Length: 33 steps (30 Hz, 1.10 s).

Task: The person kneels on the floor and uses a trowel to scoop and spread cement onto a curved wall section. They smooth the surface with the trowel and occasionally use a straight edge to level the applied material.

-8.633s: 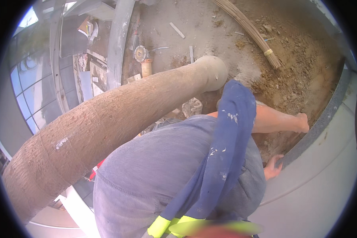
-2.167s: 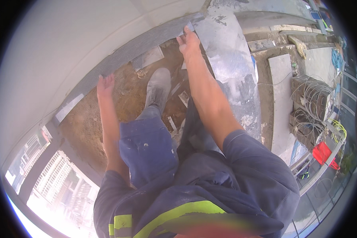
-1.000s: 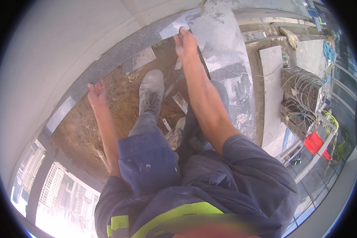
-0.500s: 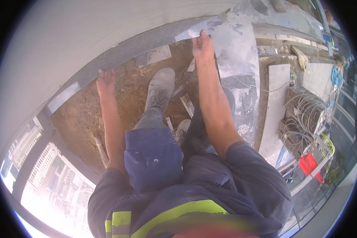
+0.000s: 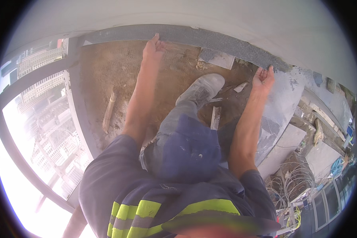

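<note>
A long grey speckled strip of stone or tile (image 5: 210, 38) lies along the foot of the pale wall (image 5: 178, 14). My left hand (image 5: 151, 51) grips its near edge, the thumb on top and the fingers curled, slightly blurred. Farther right, my right hand (image 5: 263, 80) pinches the same edge close to the strip's right end, thumb up. Both forearms reach forward, well apart. Under the strip's edge, between my hands, a broken pale tile piece (image 5: 217, 58) rests on the brown sandy ground (image 5: 115, 67).
My dusty shoe (image 5: 204, 89) stands on the sand between my arms. A bundle of thin sticks (image 5: 109, 111) lies at left, beside the window frame (image 5: 73, 91). Grey-smeared concrete (image 5: 279, 99) borders the sand at right, with slabs (image 5: 283, 146) and coiled cables (image 5: 295, 174) beyond.
The view has swung round, so wall, strip and hands appear farther right and the window shows more. Both hands stay at the strip's near edge.
</note>
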Available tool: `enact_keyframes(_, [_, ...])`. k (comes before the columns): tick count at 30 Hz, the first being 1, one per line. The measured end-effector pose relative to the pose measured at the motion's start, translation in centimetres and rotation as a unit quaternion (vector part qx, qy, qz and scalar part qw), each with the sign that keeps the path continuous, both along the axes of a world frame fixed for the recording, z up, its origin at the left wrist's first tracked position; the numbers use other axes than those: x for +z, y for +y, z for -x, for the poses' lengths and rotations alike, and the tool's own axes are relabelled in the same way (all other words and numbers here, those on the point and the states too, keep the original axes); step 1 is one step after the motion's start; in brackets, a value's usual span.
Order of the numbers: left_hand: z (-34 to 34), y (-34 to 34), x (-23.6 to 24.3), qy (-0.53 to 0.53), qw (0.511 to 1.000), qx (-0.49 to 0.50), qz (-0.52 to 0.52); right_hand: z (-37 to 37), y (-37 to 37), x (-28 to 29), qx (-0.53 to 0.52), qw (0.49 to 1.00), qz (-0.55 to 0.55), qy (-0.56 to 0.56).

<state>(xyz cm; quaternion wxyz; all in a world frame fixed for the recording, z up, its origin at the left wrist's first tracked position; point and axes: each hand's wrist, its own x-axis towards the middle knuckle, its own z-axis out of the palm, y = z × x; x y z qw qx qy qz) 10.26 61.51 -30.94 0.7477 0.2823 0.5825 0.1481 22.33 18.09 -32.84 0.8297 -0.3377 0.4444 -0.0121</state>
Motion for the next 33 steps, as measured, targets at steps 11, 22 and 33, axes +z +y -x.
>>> enact_keyframes(11, [1.3,4.8,-3.7,-0.106,0.991,-0.012,0.074,0.6,1.0,0.5,-0.007,0.999,-0.031,-0.038])
enact_keyframes(22, [0.0,3.4,-3.0,-0.105,0.988,-0.09,0.062,0.9,-1.0,0.4,-0.019,0.996,-0.057,-0.07])
enact_keyframes(33, [0.0,0.1,-4.4,-0.222,0.974,-0.019,0.034,1.5,-2.8,-2.8,0.044,0.986,-0.079,-0.138])
